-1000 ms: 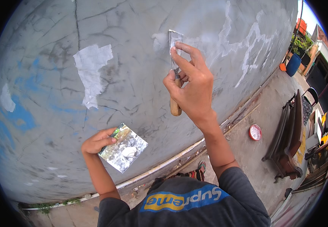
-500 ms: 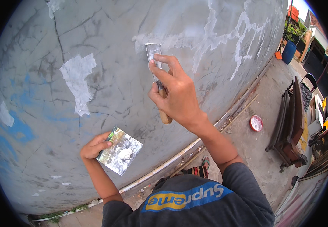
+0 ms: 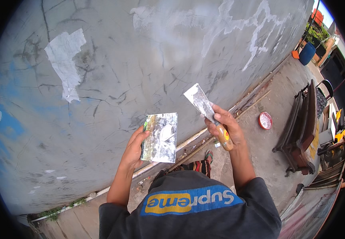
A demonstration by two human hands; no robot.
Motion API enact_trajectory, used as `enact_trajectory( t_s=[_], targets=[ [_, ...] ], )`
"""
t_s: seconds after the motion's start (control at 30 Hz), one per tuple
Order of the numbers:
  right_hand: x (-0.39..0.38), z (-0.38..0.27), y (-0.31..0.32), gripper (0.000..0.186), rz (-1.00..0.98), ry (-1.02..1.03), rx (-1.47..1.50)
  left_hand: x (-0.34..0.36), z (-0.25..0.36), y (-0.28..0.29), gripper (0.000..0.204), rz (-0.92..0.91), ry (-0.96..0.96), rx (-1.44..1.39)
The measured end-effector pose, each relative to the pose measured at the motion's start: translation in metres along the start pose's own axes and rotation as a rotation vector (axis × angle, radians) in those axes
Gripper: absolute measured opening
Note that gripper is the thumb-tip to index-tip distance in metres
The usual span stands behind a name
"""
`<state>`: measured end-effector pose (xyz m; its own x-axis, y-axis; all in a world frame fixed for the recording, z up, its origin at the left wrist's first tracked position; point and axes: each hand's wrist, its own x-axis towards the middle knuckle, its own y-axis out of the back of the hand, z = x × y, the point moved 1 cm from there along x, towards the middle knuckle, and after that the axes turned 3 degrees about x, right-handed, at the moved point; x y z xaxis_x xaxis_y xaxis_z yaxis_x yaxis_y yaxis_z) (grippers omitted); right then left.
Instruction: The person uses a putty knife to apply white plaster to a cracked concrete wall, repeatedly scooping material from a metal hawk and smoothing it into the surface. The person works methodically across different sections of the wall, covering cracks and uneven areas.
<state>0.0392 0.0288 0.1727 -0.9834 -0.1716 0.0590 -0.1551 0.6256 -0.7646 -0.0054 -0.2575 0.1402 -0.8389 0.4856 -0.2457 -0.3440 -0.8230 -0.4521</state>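
Note:
My right hand (image 3: 229, 126) grips a putty knife (image 3: 199, 99) by its wooden handle. Its flat metal blade points up and to the left, with white filler along the tip, apart from the wall. In my left hand (image 3: 134, 148) is a flat rectangular board (image 3: 165, 146), smeared grey and white, with a dab of white filler near its middle. The fingers and thumb clasp its left edge. Before me stands a grey cracked wall (image 3: 116, 59), bearing a white filler patch (image 3: 65, 59) at left and white filler streaks (image 3: 256, 36) at upper right.
A red bowl (image 3: 265, 120) of white paste sits on the concrete ground to the right. Beyond it stands a dark wooden bench (image 3: 298, 135). A pale pipe (image 3: 188, 142) runs along the wall's base. A blue barrel (image 3: 307, 53) stands at the far right.
The putty knife has come away from the wall, down and to the right, and its blade has tilted left. The board has moved right and turned more upright. Both hands keep their hold.

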Motion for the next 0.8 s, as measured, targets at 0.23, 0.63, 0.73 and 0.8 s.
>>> enact_trajectory(
  t_s=[0.23,0.63,0.73,0.8],
  targets=[
    [-0.021,0.027,-0.010,0.045,0.052,0.684,-1.343,0.013,-0.017,-0.050,0.031,0.165,0.152,-0.305],
    [-0.052,0.024,0.013,0.060,-0.089,0.727,-1.669,0.017,-0.022,-0.071,0.026,0.213,0.071,-0.385],
    [-0.070,-0.001,0.017,0.058,-0.259,0.586,-1.859,0.015,-0.035,-0.071,0.027,0.181,0.046,-0.381],
    [-0.080,-0.011,0.033,0.056,-0.294,0.512,-1.824,0.014,-0.032,-0.083,0.027,0.190,0.017,-0.420]
  ],
)
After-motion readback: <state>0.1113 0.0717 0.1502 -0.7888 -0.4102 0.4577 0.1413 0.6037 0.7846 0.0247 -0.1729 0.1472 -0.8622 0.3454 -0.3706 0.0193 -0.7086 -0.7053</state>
